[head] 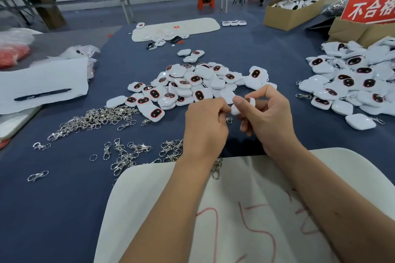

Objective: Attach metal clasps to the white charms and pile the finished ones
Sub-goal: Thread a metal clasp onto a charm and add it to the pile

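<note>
right hand (270,113) pinches white charm (242,105); left hand (205,126) holds clasp (228,120) beside it | loose clasps (94,119) left; charm pile (192,85) behind

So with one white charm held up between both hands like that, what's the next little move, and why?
Probably hooking the clasp onto the charm. The right hand pinches the charm, the left hand holds the small metal clasp right beside it, and whether they are joined yet cannot be seen. Once joined, it would likely go onto the pile at the right, where charms already carry clasps.
</note>
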Action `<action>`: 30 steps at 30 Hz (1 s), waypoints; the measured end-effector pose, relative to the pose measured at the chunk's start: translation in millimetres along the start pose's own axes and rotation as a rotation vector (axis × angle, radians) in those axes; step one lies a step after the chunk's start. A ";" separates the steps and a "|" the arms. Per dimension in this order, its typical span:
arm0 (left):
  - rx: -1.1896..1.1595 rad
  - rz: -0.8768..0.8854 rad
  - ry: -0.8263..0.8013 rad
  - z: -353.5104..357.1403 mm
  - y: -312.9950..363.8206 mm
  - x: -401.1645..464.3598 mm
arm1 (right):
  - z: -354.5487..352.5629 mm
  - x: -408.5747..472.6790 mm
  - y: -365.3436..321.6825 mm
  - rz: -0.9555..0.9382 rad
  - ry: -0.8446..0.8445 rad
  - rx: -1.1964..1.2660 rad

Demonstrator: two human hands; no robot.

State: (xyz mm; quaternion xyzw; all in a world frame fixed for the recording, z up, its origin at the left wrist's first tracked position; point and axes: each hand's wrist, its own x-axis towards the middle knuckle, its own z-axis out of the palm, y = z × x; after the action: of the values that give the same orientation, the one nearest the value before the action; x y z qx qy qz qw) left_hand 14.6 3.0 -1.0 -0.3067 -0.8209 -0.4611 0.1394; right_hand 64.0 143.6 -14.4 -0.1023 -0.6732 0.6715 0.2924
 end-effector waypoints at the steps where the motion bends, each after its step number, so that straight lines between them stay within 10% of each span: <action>1: 0.061 0.040 -0.016 0.6 1.0 0.2 | 0.0 -0.6 -0.1 -0.016 -0.002 -0.018; 6: 0.055 0.003 -0.017 5.7 0.2 -2.1 | 0.4 -1.3 1.0 -0.054 -0.015 -0.024; 15: -0.695 -0.439 0.062 3.7 -4.2 4.0 | -3.7 7.0 2.2 0.080 0.010 0.153; 30: -0.814 -0.393 0.097 4.1 -1.5 4.2 | -4.0 6.9 1.1 0.110 -0.030 0.179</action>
State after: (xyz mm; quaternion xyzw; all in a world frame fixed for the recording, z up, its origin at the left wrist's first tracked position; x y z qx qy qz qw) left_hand 10.7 7.4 -2.1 -0.1531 -0.6079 -0.7779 -0.0443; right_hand 60.2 150.7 -14.0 -0.1023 -0.6083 0.7453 0.2530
